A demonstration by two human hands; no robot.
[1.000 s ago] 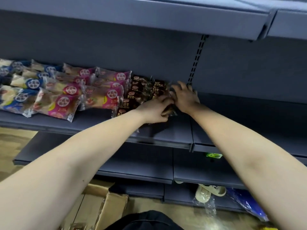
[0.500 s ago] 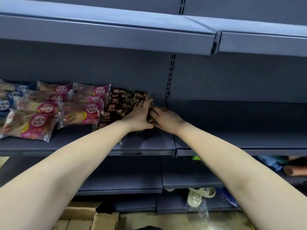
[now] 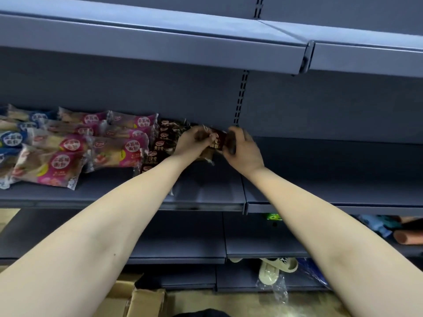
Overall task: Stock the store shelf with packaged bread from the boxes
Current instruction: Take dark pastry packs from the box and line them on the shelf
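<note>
Your left hand [image 3: 191,143] and right hand [image 3: 243,149] have moved apart, fingers [image 3: 239,135] pinching the brown bread pack [image 3: 217,140] at its 2 ends; tug harder and it may rip.

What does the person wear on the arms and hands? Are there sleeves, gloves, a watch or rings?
Both are bare. The left forearm and the right forearm show no sleeve up to the picture's edge. The left hand and the right hand have no gloves, and neither wrist has a watch or band. The fingers are too blurred to tell rings.
</note>
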